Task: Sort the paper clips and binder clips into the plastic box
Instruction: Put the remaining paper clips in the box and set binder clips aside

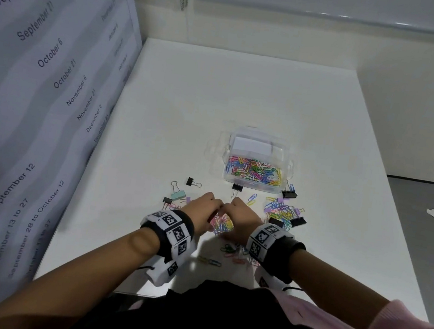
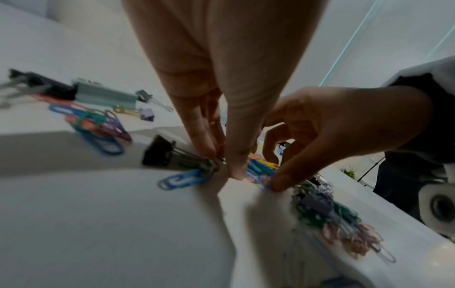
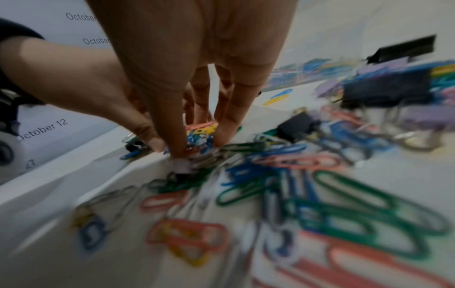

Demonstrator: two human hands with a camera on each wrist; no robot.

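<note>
A clear plastic box [image 1: 286,157] stands mid-table; its near compartment holds many coloured paper clips [image 1: 254,169] and its far one a white card. In front of it my left hand [image 1: 216,210] and right hand [image 1: 229,210] meet, fingers pointing down around one bundle of coloured paper clips [image 1: 221,224]. My right hand [image 3: 197,144] pinches that bundle [image 3: 200,132] between thumb and fingers. My left hand [image 2: 225,163] pinches at the bundle's left edge, beside a black binder clip [image 2: 160,152] and a blue paper clip [image 2: 179,180].
More paper clips lie in a heap [image 1: 281,211] to the right and scattered near the front edge [image 1: 226,251]. Black binder clips [image 1: 289,193] and a mint one [image 1: 178,194] lie around both hands. A calendar sheet [image 1: 41,86] walls off the left side.
</note>
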